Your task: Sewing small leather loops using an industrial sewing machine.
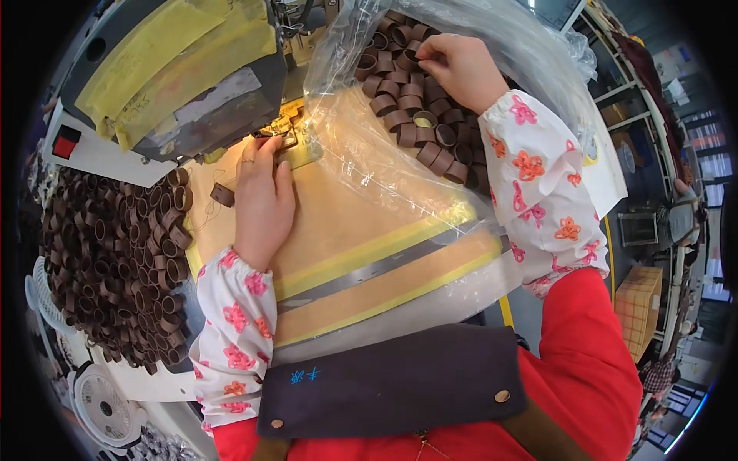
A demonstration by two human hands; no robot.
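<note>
My left hand (pixel 265 196) reaches to the sewing machine's needle plate (pixel 307 146), fingers bent close under the head. Whatever those fingertips press or hold is hidden. Just left of the wrist lies a single brown loop (pixel 223 194) with loose thread around it. Over a pile of brown band loops (pixel 411 100), at the upper right, my right hand (pixel 460 69) is closed in a pinch. Its thumb and forefinger meet at the edge of a brown loop (pixel 413 49) on top of the pile. A clear plastic bag (pixel 369 169) surrounds that pile.
The sewing machine head (pixel 192 77), covered in yellow tape, fills the upper left, with a red switch (pixel 66 141) beside it. Below it, more brown loops (pixel 115 261) are heaped. A white fan (pixel 104 403) stands lower left, and a cardboard box (pixel 639 307) at right.
</note>
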